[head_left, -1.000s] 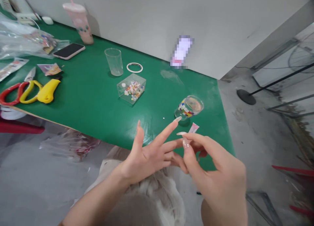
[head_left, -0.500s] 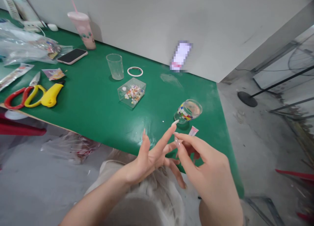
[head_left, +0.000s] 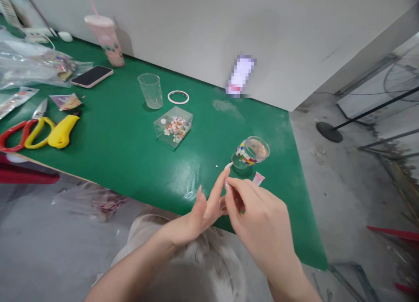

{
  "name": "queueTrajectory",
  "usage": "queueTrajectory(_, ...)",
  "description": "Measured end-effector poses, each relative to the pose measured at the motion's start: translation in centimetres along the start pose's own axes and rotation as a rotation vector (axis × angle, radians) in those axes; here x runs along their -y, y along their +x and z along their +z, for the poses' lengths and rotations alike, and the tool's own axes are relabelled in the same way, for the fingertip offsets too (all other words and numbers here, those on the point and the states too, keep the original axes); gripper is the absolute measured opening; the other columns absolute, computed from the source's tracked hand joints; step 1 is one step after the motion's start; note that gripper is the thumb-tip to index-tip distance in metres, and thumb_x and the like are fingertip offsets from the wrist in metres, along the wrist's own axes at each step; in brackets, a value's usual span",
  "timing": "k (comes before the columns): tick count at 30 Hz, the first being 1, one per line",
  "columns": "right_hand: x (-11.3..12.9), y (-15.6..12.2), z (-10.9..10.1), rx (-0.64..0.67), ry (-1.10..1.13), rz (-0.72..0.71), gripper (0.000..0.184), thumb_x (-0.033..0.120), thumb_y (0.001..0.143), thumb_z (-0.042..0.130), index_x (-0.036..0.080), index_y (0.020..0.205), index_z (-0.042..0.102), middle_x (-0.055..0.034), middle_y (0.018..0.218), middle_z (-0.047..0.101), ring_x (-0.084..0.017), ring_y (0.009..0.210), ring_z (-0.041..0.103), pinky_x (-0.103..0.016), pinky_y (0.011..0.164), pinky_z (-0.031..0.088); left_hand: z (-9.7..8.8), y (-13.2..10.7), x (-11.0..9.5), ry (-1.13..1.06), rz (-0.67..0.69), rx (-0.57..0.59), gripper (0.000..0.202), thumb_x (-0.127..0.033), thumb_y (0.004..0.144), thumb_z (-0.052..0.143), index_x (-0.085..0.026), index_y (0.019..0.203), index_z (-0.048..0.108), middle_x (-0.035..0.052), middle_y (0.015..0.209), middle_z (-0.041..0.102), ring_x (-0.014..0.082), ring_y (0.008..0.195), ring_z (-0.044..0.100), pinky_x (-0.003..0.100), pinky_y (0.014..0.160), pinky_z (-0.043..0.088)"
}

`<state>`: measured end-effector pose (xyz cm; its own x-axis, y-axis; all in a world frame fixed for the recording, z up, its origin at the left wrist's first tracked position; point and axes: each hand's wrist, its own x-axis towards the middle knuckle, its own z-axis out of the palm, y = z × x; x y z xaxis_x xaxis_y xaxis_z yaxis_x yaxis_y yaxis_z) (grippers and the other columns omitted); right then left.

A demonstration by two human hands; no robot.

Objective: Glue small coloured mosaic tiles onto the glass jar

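Observation:
My left hand (head_left: 199,212) is held over the near edge of the green table (head_left: 114,136), open, with its long-nailed fingers stretched up. My right hand (head_left: 262,223) is closed in a pinch, thumb and forefinger pressed at the left index finger; anything between them is too small to see. Just beyond the fingertips a clear cup (head_left: 253,150) lies on its side with a band of coloured beads round it. A small pink tube (head_left: 258,178) shows past my right knuckles; I cannot tell whether it is held. A tiny white bead (head_left: 216,166) lies on the table.
A clear box of coloured beads (head_left: 173,127), an upright clear cup (head_left: 150,90) and a white ring (head_left: 178,97) stand mid-table. A phone (head_left: 92,76), pink tumbler (head_left: 106,40), plastic bags (head_left: 29,66) and red and yellow scissors (head_left: 36,129) lie left. The table ends at right.
My hands have drawn together: the left fingers, spread wide before, are now closer, and my right hand has moved left and closed its pinch on the left index finger.

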<state>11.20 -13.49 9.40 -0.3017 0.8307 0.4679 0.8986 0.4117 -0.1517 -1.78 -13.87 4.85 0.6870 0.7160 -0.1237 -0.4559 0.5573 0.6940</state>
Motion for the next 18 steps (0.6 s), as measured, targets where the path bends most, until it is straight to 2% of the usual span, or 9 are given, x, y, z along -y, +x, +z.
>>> queueTrajectory(2, -0.4, 0.0, 0.1, 0.005, 0.024, -0.01, 0.022, 0.015, 0.091, 0.046, 0.013, 0.082, 0.066, -0.0005, 0.06, 0.062, -0.014, 0.049, 0.056, -0.028, 0.049, 0.041, -0.1, 0.3, 0.1, -0.101, 0.018, 0.027, 0.086, -0.079, 0.08, 0.019, -0.031, 0.151, 0.013, 0.003, 0.154, 0.032, 0.0278, 0.146, 0.001, 0.061, 0.111, 0.017)
queueTrajectory(4, -0.7, -0.2, -0.1, -0.004, 0.081, -0.001, 0.018, 0.016, 0.09, 0.049, 0.014, 0.085, 0.065, -0.0002, 0.063, 0.064, -0.014, 0.053, 0.058, -0.027, 0.053, 0.043, -0.3, 0.5, 0.2, -0.154, 0.022, 0.075, 0.098, -0.089, 0.071, 0.02, -0.035, 0.151, 0.006, 0.0052, 0.155, 0.029, 0.0314, 0.145, 0.015, 0.058, 0.112, 0.017)
queueTrajectory(6, -1.0, -0.4, -0.6, -0.022, 0.155, 0.026, 0.013, 0.016, 0.09, 0.052, 0.015, 0.089, 0.065, 0.0008, 0.067, 0.065, -0.012, 0.055, 0.059, -0.025, 0.056, 0.045, -0.6, 0.7, 0.2, -0.278, 0.024, 0.167, 0.099, -0.09, 0.068, 0.027, -0.038, 0.15, 0.006, 0.0042, 0.156, 0.028, 0.0305, 0.143, 0.023, 0.054, 0.114, 0.016)
queueTrajectory(9, -1.1, -0.5, -1.7, -0.034, 0.268, 0.073, 0.01, 0.015, 0.088, 0.055, 0.018, 0.092, 0.064, 0.0029, 0.069, 0.066, -0.009, 0.056, 0.059, -0.021, 0.057, 0.045, -0.9, 0.8, 0.2, -0.498, 0.025, 0.281, 0.087, -0.085, 0.074, 0.028, -0.041, 0.149, 0.017, 0.0016, 0.154, 0.032, 0.0266, 0.141, 0.03, 0.048, 0.114, 0.017)
queueTrajectory(14, -0.9, -0.3, -2.6, -0.05, 0.46, 0.089, 0.014, 0.012, 0.088, 0.054, 0.022, 0.091, 0.062, 0.0051, 0.071, 0.067, -0.007, 0.059, 0.061, -0.016, 0.057, 0.047, -1.0, 0.5, 0.3, -0.617, 0.026, 0.308, 0.083, -0.084, 0.076, 0.021, -0.04, 0.146, 0.028, 0.0012, 0.151, 0.038, 0.0241, 0.136, 0.039, 0.045, 0.111, 0.023)
queueTrajectory(18, -0.5, -0.3, -2.0, -0.008, 0.511, 0.112, 0.018, 0.012, 0.089, 0.053, 0.024, 0.097, 0.063, 0.0047, 0.075, 0.07, -0.008, 0.062, 0.064, -0.017, 0.056, 0.049, -1.1, 0.1, 0.5, -0.623, 0.005, 0.276, 0.087, -0.087, 0.074, 0.02, -0.041, 0.148, 0.021, 0.0021, 0.152, 0.037, 0.0252, 0.136, 0.038, 0.047, 0.112, 0.02)
